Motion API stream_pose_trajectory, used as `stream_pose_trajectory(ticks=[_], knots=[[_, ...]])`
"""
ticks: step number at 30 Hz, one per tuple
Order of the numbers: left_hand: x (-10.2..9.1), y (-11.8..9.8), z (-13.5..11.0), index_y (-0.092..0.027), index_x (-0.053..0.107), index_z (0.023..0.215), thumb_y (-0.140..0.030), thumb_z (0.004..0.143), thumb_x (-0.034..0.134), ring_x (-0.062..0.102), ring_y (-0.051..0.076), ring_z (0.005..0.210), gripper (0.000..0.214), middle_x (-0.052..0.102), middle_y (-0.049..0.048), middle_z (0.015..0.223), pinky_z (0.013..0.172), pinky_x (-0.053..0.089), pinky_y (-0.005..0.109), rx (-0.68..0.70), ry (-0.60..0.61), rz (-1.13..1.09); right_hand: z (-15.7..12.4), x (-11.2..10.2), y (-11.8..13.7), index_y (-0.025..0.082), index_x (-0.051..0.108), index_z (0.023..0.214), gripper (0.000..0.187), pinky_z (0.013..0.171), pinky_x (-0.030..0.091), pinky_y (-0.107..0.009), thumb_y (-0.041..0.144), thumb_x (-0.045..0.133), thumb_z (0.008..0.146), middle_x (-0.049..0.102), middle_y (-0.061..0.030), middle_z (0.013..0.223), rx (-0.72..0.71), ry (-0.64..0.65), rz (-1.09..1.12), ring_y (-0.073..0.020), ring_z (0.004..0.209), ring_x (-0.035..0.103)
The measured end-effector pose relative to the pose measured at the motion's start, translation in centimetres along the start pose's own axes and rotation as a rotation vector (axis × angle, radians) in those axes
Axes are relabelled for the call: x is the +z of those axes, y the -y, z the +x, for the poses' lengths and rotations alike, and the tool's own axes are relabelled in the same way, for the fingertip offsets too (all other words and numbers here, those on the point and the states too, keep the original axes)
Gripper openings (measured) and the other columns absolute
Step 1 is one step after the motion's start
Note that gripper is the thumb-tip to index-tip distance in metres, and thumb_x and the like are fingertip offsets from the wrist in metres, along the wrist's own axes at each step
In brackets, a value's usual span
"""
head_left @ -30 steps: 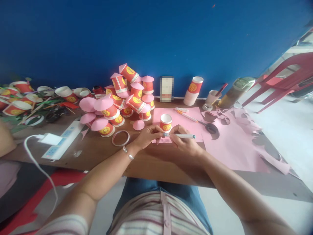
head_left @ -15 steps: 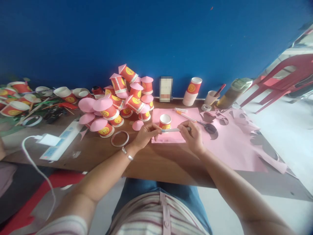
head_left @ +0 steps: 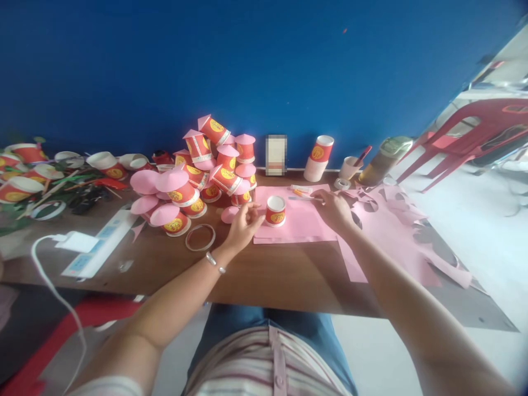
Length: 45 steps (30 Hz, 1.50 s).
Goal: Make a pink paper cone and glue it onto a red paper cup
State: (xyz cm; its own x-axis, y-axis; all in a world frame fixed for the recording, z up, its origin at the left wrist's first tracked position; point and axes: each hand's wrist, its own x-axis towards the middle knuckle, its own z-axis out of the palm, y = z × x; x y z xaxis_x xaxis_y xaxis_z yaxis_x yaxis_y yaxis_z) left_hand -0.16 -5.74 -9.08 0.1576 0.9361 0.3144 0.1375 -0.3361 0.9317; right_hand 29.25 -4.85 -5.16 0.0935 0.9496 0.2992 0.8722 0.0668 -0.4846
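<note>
A red paper cup (head_left: 275, 211) with a yellow emblem stands upright on a pink paper sheet (head_left: 303, 225) on the wooden table (head_left: 264, 272). My left hand (head_left: 243, 223) hovers just left of the cup, fingers loosely apart, holding nothing. My right hand (head_left: 336, 209) reaches to the far side of the sheet, its fingertips pinched on the end of a white pen (head_left: 303, 198) that lies low over the paper. Another marker (head_left: 301, 189) lies just beyond it.
A pile of red cups with pink cone tops (head_left: 206, 170) sits left of the sheet, with a tape ring (head_left: 200, 237) and power strip (head_left: 97, 245) nearer. Cut pink paper scraps (head_left: 396, 231), stacked cups (head_left: 317, 157), a bottle (head_left: 381, 159) and a red chair (head_left: 474, 132) are at right.
My right hand carried the pen away from the cup to the far side of the sheet. My left hand let go of the cup and drew slightly left.
</note>
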Motion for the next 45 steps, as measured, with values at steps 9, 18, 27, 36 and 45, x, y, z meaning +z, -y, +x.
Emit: stream_pose_trajectory(ticks=[9, 18, 27, 36, 45], knots=[[0.2, -0.4, -0.3, -0.018, 0.06, 0.115, -0.035, 0.087, 0.071, 0.058, 0.012, 0.075, 0.034, 0.057, -0.0003, 0.085, 0.068, 0.047, 0.024, 0.012, 0.03, 0.048, 0.5, 2.5, -1.1, 0.018, 0.075, 0.103, 0.023, 0.078, 0.048, -0.037, 0.02, 0.053, 0.099, 0.07, -0.0152, 0.112, -0.186, 0.032, -0.408, -0.0298, 0.106, 0.06], [-0.1, -0.3, -0.2, -0.018, 0.062, 0.112, -0.034, 0.088, 0.068, 0.058, 0.011, 0.071, 0.03, 0.058, -0.0006, 0.083, 0.066, 0.048, 0.024, 0.058, -0.017, 0.103, 6.5, 3.3, -0.5, 0.012, 0.076, 0.109, 0.029, 0.099, 0.045, -0.044, 0.014, 0.05, 0.095, 0.069, -0.0194, 0.123, -0.103, 0.123, -0.357, -0.0333, 0.119, 0.056], [-0.3, -0.3, -0.2, -0.018, 0.062, 0.116, -0.042, 0.09, 0.072, 0.06, 0.01, 0.071, 0.037, 0.061, 0.0014, 0.091, 0.061, 0.049, 0.021, 0.0, 0.013, -0.034, 3.8, 1.7, 1.0, 0.017, 0.071, 0.107, 0.036, 0.076, 0.059, -0.034, 0.05, 0.065, 0.095, 0.074, -0.0074, 0.091, 0.015, 0.053, 0.673, -0.0195, 0.079, 0.07], [0.1, -5.1, 2.6, -0.021, 0.058, 0.134, -0.043, 0.087, 0.078, 0.061, 0.007, 0.067, 0.056, 0.065, 0.0057, 0.108, 0.057, 0.051, 0.02, 0.07, 0.091, -0.093, 0.2, 1.1, 3.7, 0.018, 0.07, 0.085, 0.036, 0.064, 0.055, -0.029, 0.053, 0.079, 0.084, 0.063, 0.0001, 0.074, -0.026, 0.207, 1.299, -0.0115, 0.063, 0.055], [1.6, -6.3, 4.8, -0.022, 0.077, 0.108, -0.034, 0.092, 0.073, 0.069, 0.017, 0.093, 0.021, 0.074, 0.0076, 0.106, 0.076, 0.06, 0.026, 0.38, 0.144, 0.192, -1.5, 1.6, 3.9, 0.018, 0.073, 0.089, 0.033, 0.069, 0.056, -0.032, 0.051, 0.078, 0.087, 0.063, 0.0, 0.076, -0.082, 0.306, 1.26, -0.0134, 0.068, 0.06]])
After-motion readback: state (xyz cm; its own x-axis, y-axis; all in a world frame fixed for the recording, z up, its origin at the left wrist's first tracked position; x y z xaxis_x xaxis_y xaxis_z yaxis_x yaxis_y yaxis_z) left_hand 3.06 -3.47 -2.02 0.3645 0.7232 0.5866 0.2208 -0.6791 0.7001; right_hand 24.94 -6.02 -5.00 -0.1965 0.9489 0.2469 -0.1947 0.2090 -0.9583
